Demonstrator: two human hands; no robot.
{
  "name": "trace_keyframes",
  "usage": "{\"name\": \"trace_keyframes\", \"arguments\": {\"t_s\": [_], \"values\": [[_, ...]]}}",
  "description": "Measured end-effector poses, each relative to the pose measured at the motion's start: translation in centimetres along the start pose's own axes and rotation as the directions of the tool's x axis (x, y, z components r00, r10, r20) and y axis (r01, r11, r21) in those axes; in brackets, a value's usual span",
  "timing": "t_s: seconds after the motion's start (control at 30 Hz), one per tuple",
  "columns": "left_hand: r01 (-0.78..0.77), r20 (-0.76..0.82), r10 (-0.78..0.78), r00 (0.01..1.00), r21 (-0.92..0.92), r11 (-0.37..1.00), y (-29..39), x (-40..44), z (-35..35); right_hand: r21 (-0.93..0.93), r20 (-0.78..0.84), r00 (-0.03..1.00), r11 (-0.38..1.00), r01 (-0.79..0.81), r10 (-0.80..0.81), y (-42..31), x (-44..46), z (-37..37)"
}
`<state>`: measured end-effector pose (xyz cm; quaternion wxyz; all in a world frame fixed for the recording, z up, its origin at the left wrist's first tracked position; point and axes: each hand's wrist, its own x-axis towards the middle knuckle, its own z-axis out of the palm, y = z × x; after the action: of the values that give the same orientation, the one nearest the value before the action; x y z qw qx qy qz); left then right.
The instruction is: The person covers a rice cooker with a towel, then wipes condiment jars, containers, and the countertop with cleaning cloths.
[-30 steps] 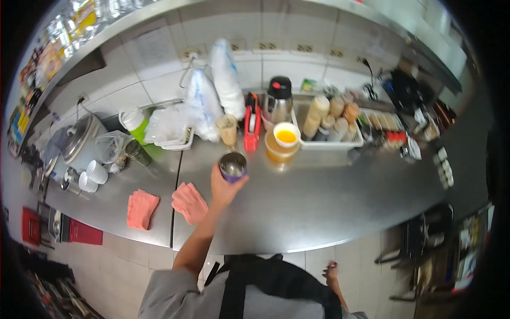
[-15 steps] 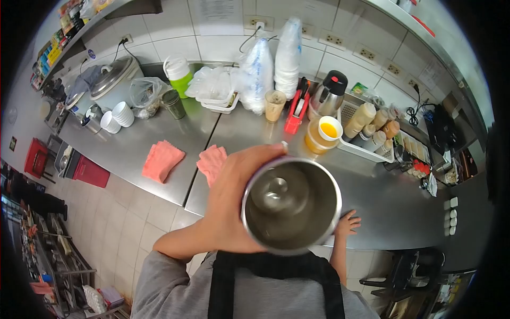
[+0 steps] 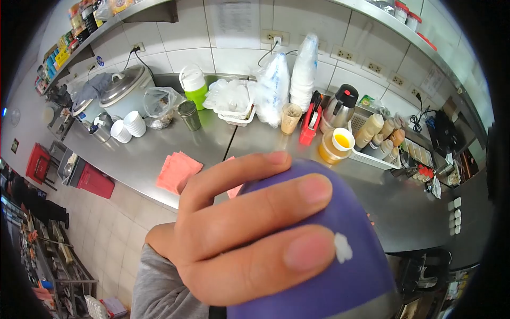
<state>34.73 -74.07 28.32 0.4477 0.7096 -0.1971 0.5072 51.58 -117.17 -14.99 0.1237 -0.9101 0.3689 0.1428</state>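
My left hand (image 3: 244, 234) is wrapped around a purple metal tumbler (image 3: 350, 212) that looms large and close to the camera. The tumbler is tilted, so its purple outside shows and its mouth is hidden. A small white mark sits on its side, near my fingertips. Behind the tumbler, only the fingertips of my right hand (image 3: 371, 219) peek out over the steel counter (image 3: 409, 212); the rest of that hand is covered. A pink cloth (image 3: 178, 171) lies on the counter beyond my left wrist, and a second pink cloth (image 3: 234, 191) is mostly blocked by my fingers.
Along the wall stand a green-and-white jug (image 3: 194, 87), stacked cups in plastic (image 3: 304, 74), a red tape dispenser (image 3: 309, 125), a thermos (image 3: 340, 109) and a basket of bottles (image 3: 377, 159). A small cup of orange liquid (image 3: 343, 139) tops a tub. At far left, a person (image 3: 34, 199) stands.
My left hand has tipped the tumbler, turning its open mouth out of sight and its purple side toward the camera. It now fills more of the view and hides most of my right hand.
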Motion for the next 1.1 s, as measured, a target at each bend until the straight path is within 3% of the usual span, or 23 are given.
{"name": "trace_keyframes", "arguments": {"t_s": [0.03,0.07,0.1,0.13,0.17,0.2,0.3,0.33,0.5,0.57,0.63,0.77,0.83,0.93,0.97,1.03,1.1], "values": [[0.020,-0.052,-0.024,0.998,-0.069,0.997,-0.1,-0.5,-0.2,-0.178,-0.390,0.912,0.982,0.063,-0.129,1.4,3.8,4.2],[0.038,-0.091,-0.047,0.995,-0.094,0.995,0.0,-0.7,-0.2,-0.367,-0.780,0.571,0.926,-0.084,-0.257,3.0,7.8,8.5],[0.054,-0.131,-0.070,0.989,-0.120,0.991,0.1,-0.8,-0.2,-0.349,-0.933,0.184,0.897,-0.270,-0.308,2.5,7.6,9.5],[0.073,-0.160,-0.089,0.983,-0.102,0.992,0.5,-0.8,0.0,-0.285,-0.809,0.560,0.952,-0.107,-0.179,2.7,8.1,9.0],[0.095,-0.189,-0.110,0.976,-0.085,0.992,1.0,-0.7,0.3,-0.116,-0.543,0.839,0.992,-0.052,-0.019,3.0,8.7,8.4],[0.120,-0.218,-0.133,0.967,-0.070,0.990,1.5,-0.6,0.6,0.051,-0.155,0.987,0.998,-0.033,0.040,2.4,7.0,6.0],[0.122,-0.199,-0.137,0.970,-0.086,0.989,2.0,-0.7,-0.7,0.060,-0.137,0.989,0.997,-0.054,0.062,0.7,2.9,3.1],[0.119,-0.191,-0.134,0.972,-0.091,0.989,2.0,-0.8,-1.3,0.041,-0.199,0.980,0.999,0.004,0.004,-0.1,1.0,2.4],[0.098,-0.158,-0.117,0.980,-0.124,0.987,2.1,-1.2,-3.7,-0.118,-0.477,0.825,0.952,0.283,-0.304,-5.5,-8.8,0.7],[0.096,-0.147,-0.116,0.982,-0.138,0.986,1.9,-1.5,-4.8,0.023,-0.472,0.757,0.852,0.523,-0.451,-8.6,-13.6,1.9],[0.100,-0.136,-0.121,0.983,-0.152,0.983,1.8,-1.8,-6.0,0.034,-0.458,0.639,0.706,0.707,-0.618,-11.1,-17.1,4.0],[0.107,-0.122,-0.131,0.984,-0.182,0.977,1.9,-2.5,-8.1,0.096,-0.314,0.363,0.351,0.931,-0.877,-15.9,-24.3,5.7],[0.113,-0.114,-0.136,0.984,-0.190,0.975,2.0,-2.7,-8.6,-0.011,-0.168,0.189,0.193,0.981,-0.968,-18.0,-27.1,5.4],[0.118,-0.108,-0.141,0.984,-0.196,0.973,2.4,-3.0,-9.4,0.146,0.010,0.032,0.033,0.989,-0.999,-21.5,-32.0,2.8],[0.126,-0.107,-0.149,0.983,-0.197,0.972,2.3,-3.1,-9.6,0.146,0.015,0.025,0.027,0.989,-1.000,-22.0,-31.5,4.3],[0.121,-0.099,-0.143,0.985,-0.198,0.973,2.3,-3.1,-9.5,0.096,0.106,-0.089,-0.079,0.992,-0.990,-23.5,-30.5,7.1],[0.041,-0.099,-0.066,0.993,-0.231,0.972,2.0,-2.4,-8.7,0.087,0.119,-0.099,-0.089,0.992,-0.988,-24.0,-30.1,9.2]]}}
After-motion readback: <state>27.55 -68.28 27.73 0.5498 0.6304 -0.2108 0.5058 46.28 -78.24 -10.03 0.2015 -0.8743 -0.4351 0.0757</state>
